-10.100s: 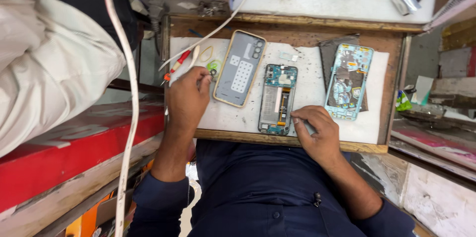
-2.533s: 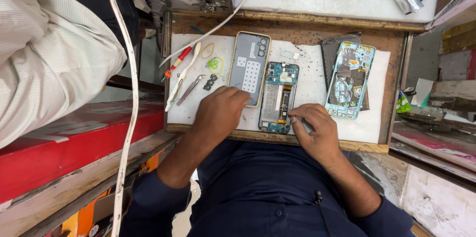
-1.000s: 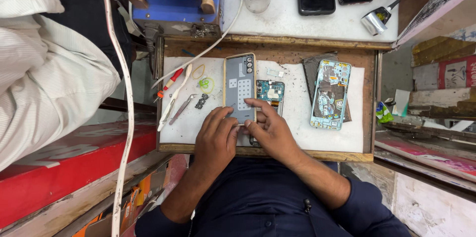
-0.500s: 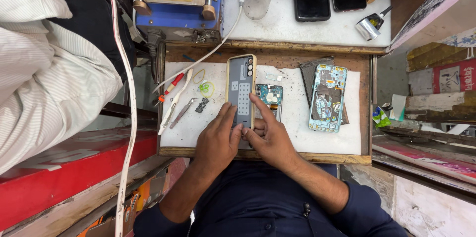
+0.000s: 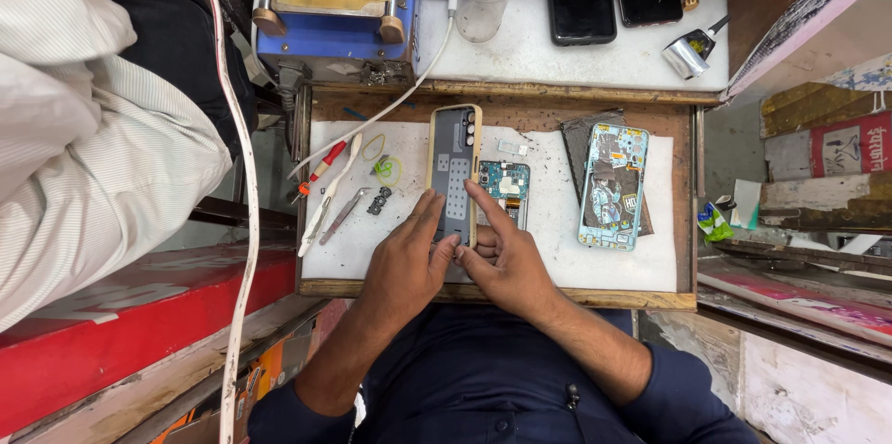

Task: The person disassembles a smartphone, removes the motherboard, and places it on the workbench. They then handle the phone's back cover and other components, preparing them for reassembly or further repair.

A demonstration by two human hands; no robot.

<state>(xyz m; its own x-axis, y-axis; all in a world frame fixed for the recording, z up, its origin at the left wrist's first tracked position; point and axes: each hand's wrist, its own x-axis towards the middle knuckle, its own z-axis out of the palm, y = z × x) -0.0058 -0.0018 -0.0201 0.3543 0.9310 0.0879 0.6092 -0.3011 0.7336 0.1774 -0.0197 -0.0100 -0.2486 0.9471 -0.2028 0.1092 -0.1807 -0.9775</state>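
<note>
At the far left of the frame there is a sleeve of pale striped cloth (image 5: 93, 156) of another person, and a white cable (image 5: 243, 221) hangs down beside it. Further right, on the white mat of the wooden tray worktop (image 5: 390, 258), lie a red-handled screwdriver (image 5: 321, 165), a pair of metal tweezers (image 5: 344, 215) and a small green ring (image 5: 388, 170).

The left hand (image 5: 404, 263) is in the lower middle of the frame. Its fingers are partly curled and rest against the lower left edge of the grey phone back with a tan rim (image 5: 453, 175), which lies flat in the middle of the mat. The right hand (image 5: 506, 263) touches the lower right edge of the same phone, its index finger stretched up along the side. Neither hand closes around the phone; both only press on it.

Just right of the phone, partly under it, lies an open phone body with a teal circuit board (image 5: 506, 186). Further right lies a light blue phone frame (image 5: 613, 186) on a dark sheet.

I judge that the phone can slide sideways under uneven pressure from the hands and scrape the bare circuit board beside it. The small loose parts near the tweezers could also be pushed off the mat.
</note>
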